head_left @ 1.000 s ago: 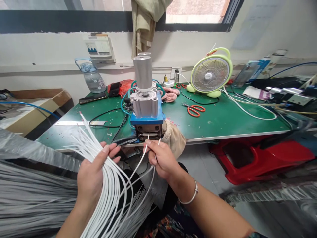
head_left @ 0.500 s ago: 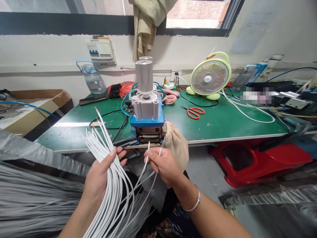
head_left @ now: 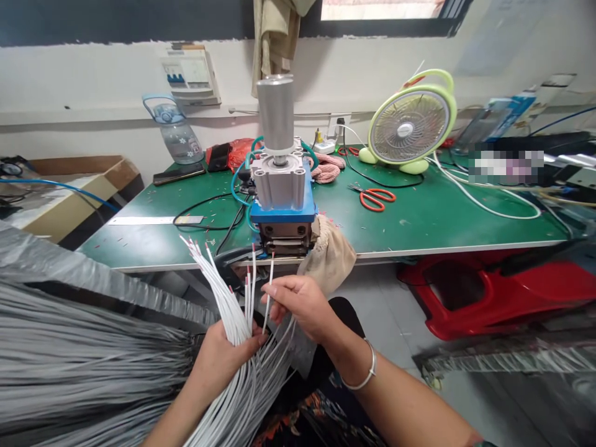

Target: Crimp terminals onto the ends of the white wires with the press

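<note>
The left forearm slants up from the bottom edge, and the left hand [head_left: 226, 357] wraps a thick bundle of thin white cables [head_left: 230, 316] from its left side. Its thumb lies across the front, pointing right; most of its fingers are hidden behind the cables, but the grip is closed around them. The bundle's free ends fan upward, several tipped pinkish red, while its lower lengths hang toward the person's lap.

The right forearm reaches in from the lower right, a silver metal bangle [head_left: 371, 371] at the wrist. The right hand [head_left: 300, 304] points left, thumb and index finger pinched together on one single white cable with a reddish tip [head_left: 271, 273], the other fingers curled below. That cable stands nearly upright between the hands, its lower part beside the left thumb and its tip just in front of the silver-and-blue metal press [head_left: 282, 214]; whether the two touch cannot be told. The press sits at the front edge of the green tabletop [head_left: 433, 220], beside a beige cloth bag [head_left: 330, 254].
</note>
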The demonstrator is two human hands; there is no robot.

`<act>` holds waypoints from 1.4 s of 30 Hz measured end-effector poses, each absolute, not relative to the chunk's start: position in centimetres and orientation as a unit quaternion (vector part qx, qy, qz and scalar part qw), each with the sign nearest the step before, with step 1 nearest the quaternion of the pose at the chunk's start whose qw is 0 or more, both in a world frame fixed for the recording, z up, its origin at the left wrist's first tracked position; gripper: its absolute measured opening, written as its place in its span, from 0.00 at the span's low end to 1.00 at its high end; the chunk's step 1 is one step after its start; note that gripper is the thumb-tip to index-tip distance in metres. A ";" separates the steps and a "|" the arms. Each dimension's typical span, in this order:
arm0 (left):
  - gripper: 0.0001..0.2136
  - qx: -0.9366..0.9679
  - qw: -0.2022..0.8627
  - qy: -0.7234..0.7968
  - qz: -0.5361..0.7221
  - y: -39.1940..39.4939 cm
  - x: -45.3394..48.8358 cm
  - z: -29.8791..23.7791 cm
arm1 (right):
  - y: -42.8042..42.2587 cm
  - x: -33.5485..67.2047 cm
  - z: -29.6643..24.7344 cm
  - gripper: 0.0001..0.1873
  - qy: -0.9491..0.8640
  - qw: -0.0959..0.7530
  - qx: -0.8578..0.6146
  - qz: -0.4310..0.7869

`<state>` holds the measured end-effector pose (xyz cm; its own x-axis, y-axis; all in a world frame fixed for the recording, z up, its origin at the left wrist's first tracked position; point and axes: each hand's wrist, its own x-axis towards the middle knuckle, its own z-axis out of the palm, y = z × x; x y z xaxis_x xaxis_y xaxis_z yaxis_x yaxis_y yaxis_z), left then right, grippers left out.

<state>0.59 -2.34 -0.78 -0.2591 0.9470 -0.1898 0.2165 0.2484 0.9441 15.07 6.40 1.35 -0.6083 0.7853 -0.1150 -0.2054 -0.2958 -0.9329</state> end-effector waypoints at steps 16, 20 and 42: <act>0.15 0.114 0.438 0.587 0.671 -1.9 -0.6 2.9 | 8.3 15.1 3.7 0.12 -0.303 0.443 -0.317 0.781; 0.13 0.121 0.486 0.589 0.634 -2.0 -0.6 1.4 | 7.9 15.9 2.7 0.14 -0.403 0.424 -0.335 0.739; 0.15 0.219 0.506 0.625 0.553 -2.0 -0.1 1.5 | 8.5 14.8 3.6 0.10 -0.279 0.428 -0.309 0.802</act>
